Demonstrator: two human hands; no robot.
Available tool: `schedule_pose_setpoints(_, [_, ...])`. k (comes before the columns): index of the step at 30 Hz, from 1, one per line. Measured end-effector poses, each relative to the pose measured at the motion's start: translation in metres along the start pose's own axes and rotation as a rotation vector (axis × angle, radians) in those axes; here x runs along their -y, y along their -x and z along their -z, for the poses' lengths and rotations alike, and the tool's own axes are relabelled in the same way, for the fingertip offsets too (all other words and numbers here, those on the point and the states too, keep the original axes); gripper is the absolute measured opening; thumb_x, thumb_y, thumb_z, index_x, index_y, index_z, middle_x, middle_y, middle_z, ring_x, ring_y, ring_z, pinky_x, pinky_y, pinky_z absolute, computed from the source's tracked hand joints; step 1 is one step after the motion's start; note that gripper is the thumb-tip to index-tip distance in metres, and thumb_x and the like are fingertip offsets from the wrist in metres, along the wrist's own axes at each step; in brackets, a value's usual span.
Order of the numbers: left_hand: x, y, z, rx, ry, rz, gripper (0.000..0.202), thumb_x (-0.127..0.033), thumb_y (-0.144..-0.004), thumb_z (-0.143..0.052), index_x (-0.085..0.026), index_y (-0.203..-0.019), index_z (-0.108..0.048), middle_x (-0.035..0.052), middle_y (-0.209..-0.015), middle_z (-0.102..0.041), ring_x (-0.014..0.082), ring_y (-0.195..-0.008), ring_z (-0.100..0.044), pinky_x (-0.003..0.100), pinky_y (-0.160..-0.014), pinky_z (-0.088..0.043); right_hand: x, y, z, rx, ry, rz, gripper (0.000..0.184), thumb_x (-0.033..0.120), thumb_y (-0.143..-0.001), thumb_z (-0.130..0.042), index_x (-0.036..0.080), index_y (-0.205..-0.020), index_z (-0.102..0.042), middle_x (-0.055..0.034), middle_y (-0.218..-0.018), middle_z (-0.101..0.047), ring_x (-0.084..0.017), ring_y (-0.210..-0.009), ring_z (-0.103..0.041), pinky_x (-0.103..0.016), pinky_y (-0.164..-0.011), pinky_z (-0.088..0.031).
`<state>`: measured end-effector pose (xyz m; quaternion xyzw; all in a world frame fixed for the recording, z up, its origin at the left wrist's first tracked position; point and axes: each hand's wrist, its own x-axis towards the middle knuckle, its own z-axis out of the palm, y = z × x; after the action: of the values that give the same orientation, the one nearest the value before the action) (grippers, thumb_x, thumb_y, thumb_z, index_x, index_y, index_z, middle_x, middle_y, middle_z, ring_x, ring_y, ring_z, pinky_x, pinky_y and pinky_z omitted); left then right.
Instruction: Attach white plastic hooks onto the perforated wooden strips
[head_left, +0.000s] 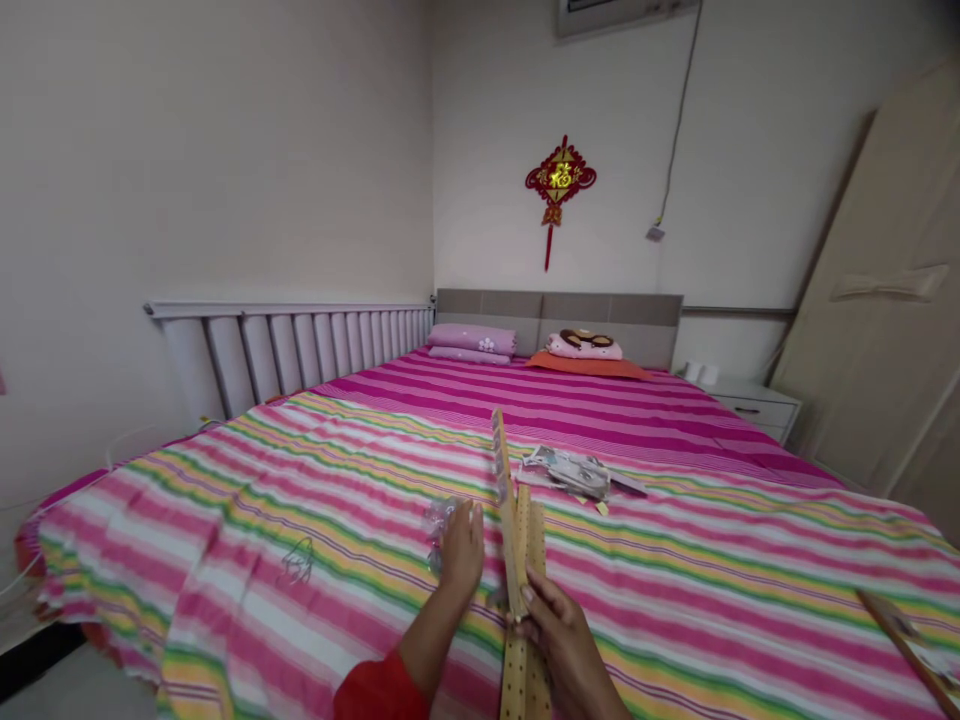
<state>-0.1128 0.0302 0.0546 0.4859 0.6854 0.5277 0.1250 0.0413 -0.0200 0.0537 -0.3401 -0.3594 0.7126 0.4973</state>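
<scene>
My right hand [561,632] grips the near end of a narrow wooden strip [504,500], thumb on top. The strip is tilted, its far end raised and pieces that look clear along its side. Beneath it lie long wooden boards with rows of small holes [534,530], running toward me. My left hand [463,548] is left of the strip, its fingers stretched out over a crumpled clear plastic bag [437,520]. The hand partly covers the bag, and I cannot tell whether it touches it.
A pile of plastic packets and papers [570,472] lies beyond the boards on the striped bedsheet [360,560]. Thin looped wire or plastic [298,560] lies at left. A wooden-edged object [911,650] is at the right edge. Pillows [472,340] and a nightstand [754,410] stand farther back.
</scene>
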Motion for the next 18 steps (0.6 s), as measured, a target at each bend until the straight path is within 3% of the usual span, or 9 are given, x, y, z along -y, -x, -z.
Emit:
schedule_pose_setpoints(3, [-0.009,-0.024,-0.004,0.053,0.177,0.073,0.053,-0.05,-0.087,-0.037,-0.014,-0.121,-0.054,0.0158,-0.126,-0.058,0.0242,-0.118,-0.051,0.036,-0.099,-0.038,-0.007,0.003,0.004,0.02,0.032,-0.003,0.068,0.041,-0.054,-0.085,0.011,-0.112,-0.064,0.0007,-0.066,-0.067,-0.013,-0.052,-0.061,-0.024,-0.051,-0.049])
schedule_pose_setpoints(6, [-0.015,-0.042,-0.013,0.039,0.306,0.125,0.058,-0.054,-0.084,-0.04,-0.011,-0.123,-0.049,0.015,-0.108,-0.065,0.0221,-0.096,-0.062,0.032,-0.081,-0.047,-0.014,0.005,0.008,0.046,0.068,-0.016,0.065,0.041,-0.056,-0.084,0.013,-0.112,-0.065,-0.0013,-0.07,-0.069,-0.013,-0.053,-0.062,-0.024,-0.052,-0.049])
schedule_pose_setpoints(9, [-0.013,-0.055,-0.019,-0.001,0.325,0.123,0.048,-0.054,-0.084,-0.038,-0.013,-0.099,-0.057,0.0063,-0.079,-0.064,0.0175,-0.069,-0.059,0.027,-0.063,-0.045,-0.018,0.007,0.012,0.11,0.1,-0.019,0.06,0.042,-0.059,-0.082,0.014,-0.11,-0.067,-0.0026,-0.069,-0.069,-0.016,-0.056,-0.064,-0.024,-0.05,-0.048])
schedule_pose_setpoints(12, [-0.005,-0.062,-0.018,-0.042,0.315,0.115,0.038,-0.051,-0.083,-0.039,-0.019,-0.066,-0.052,0.0002,-0.062,-0.054,0.0152,-0.061,-0.052,0.025,-0.057,-0.039,-0.017,0.012,0.018,0.15,0.083,-0.042,0.054,0.041,-0.058,-0.083,0.016,-0.104,-0.071,-0.0021,-0.067,-0.069,-0.016,-0.056,-0.065,-0.024,-0.05,-0.048])
schedule_pose_setpoints(15, [0.002,-0.063,-0.016,-0.051,0.317,0.117,0.034,-0.044,-0.082,-0.041,-0.021,-0.057,-0.045,-0.0024,-0.055,-0.047,0.0145,-0.057,-0.048,0.025,-0.056,-0.037,-0.015,0.018,0.023,0.154,0.031,-0.074,0.049,0.039,-0.06,-0.083,0.019,-0.103,-0.071,-0.0033,-0.074,-0.071,-0.015,-0.056,-0.065,-0.025,-0.053,-0.049])
schedule_pose_setpoints(18, [0.003,-0.065,-0.014,-0.06,0.331,0.125,0.033,-0.042,-0.083,-0.038,-0.021,-0.06,-0.049,-0.0008,-0.057,-0.05,0.0162,-0.061,-0.052,0.027,-0.06,-0.04,-0.016,0.024,0.028,0.139,0.061,-0.058,0.05,0.039,-0.06,-0.082,0.02,-0.104,-0.071,-0.0056,-0.084,-0.073,-0.015,-0.052,-0.063,-0.027,-0.053,-0.05])
